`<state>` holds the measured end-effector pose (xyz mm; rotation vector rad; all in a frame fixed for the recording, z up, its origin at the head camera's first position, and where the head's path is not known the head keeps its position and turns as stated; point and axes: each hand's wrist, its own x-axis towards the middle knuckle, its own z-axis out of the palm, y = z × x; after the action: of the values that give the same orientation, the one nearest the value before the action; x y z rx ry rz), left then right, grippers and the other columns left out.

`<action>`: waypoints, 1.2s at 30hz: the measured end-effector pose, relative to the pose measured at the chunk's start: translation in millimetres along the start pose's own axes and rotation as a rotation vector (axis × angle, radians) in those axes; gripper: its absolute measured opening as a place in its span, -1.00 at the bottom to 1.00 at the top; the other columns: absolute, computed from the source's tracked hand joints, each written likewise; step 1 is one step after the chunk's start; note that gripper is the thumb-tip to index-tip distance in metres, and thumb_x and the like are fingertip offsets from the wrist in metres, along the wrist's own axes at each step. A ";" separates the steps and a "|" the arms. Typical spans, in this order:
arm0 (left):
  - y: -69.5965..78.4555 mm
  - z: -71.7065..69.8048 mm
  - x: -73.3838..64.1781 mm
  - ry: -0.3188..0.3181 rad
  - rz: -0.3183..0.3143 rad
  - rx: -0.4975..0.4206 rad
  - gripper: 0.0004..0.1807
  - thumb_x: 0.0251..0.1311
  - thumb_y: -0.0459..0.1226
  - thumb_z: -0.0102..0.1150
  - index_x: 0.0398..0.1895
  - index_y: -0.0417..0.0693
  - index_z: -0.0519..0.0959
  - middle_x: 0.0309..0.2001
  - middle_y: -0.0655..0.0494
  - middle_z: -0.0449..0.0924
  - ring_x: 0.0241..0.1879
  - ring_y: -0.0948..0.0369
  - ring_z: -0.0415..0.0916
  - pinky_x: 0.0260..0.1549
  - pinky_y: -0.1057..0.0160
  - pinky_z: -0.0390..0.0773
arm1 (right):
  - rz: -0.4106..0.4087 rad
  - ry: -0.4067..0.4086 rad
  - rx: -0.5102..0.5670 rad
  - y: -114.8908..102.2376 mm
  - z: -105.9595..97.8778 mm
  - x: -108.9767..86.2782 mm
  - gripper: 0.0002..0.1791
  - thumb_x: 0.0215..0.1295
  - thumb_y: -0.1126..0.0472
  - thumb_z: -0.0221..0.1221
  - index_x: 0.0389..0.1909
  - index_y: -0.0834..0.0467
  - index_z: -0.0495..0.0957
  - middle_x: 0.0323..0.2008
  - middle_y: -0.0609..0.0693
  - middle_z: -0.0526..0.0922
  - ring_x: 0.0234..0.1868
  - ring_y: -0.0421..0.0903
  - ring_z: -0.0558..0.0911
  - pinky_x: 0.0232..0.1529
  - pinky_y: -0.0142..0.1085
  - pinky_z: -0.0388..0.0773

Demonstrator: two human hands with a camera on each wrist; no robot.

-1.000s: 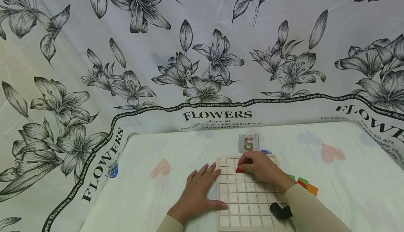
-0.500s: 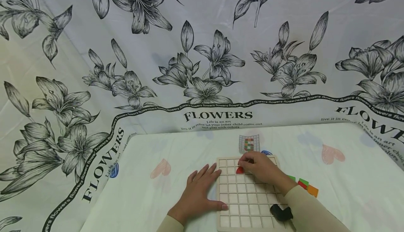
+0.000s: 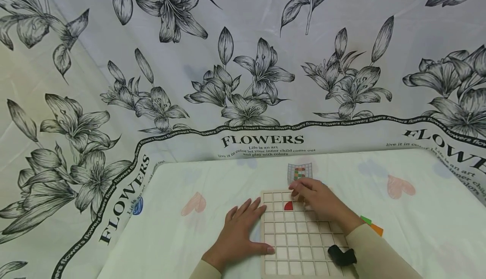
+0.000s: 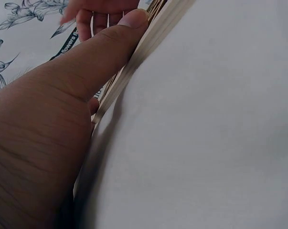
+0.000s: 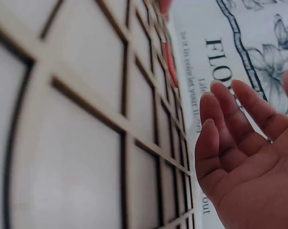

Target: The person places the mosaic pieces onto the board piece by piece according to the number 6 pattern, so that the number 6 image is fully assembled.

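A pale wooden grid board (image 3: 294, 241) lies on the table. One red piece with a curved edge (image 3: 288, 206) sits in a cell of its second row from the back; in the right wrist view the red piece (image 5: 170, 64) shows as a thin strip. My left hand (image 3: 240, 234) rests on the board's left edge, fingers spread, thumb lying over the rim. Above the board's back part, just right of the red piece, is my right hand (image 3: 317, 196), its fingers loosely bent around nothing. Its palm (image 5: 253, 157) faces the board in the right wrist view.
Behind the board stands a small card (image 3: 294, 172) printed with a coloured grid pattern. Green (image 3: 365, 220) and orange (image 3: 376, 229) pieces lie right of the board, partly behind the right sleeve. A black object (image 3: 341, 256) at the right cuff overlaps the board.
My right hand has let go of the red piece and shifted a little right, leaving that piece uncovered in its cell. The left hand stays on the board's edge.
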<state>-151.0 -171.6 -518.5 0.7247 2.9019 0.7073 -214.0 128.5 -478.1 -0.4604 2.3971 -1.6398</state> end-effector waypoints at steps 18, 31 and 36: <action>-1.5 1.3 -1.1 -0.002 0.003 -0.013 0.25 -0.01 0.62 0.29 0.72 0.26 0.32 0.73 0.29 0.06 0.70 0.11 -0.08 0.52 -0.34 -0.05 | -0.086 0.027 0.119 -15.3 -38.2 -26.3 -0.30 0.86 -0.09 -0.37 0.33 0.36 0.54 0.04 0.18 0.66 0.06 0.31 0.65 0.10 -0.02 0.66; -2.9 3.0 -2.1 0.018 0.019 -0.003 0.26 -0.02 0.63 0.28 0.72 0.26 0.31 0.73 0.27 0.07 0.70 0.08 -0.08 0.50 -0.36 -0.05 | -0.024 0.083 0.094 -3.4 -60.0 -55.9 -0.30 0.85 -0.12 -0.34 0.36 0.34 0.53 0.11 0.20 0.67 0.11 0.21 0.63 0.12 -0.19 0.62; -1.6 2.0 -1.6 0.022 0.021 -0.006 0.26 -0.01 0.63 0.27 0.72 0.25 0.31 0.72 0.25 0.08 0.70 0.06 -0.05 0.49 -0.38 -0.04 | -0.031 0.108 0.039 2.4 -70.2 -66.3 -0.32 0.85 -0.08 -0.36 0.36 0.34 0.53 0.10 0.19 0.67 0.09 0.12 0.63 0.09 -0.23 0.64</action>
<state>-150.0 -172.7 -521.2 0.7525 2.9152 0.7299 -176.1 214.5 -455.4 -0.4150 2.4403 -1.7643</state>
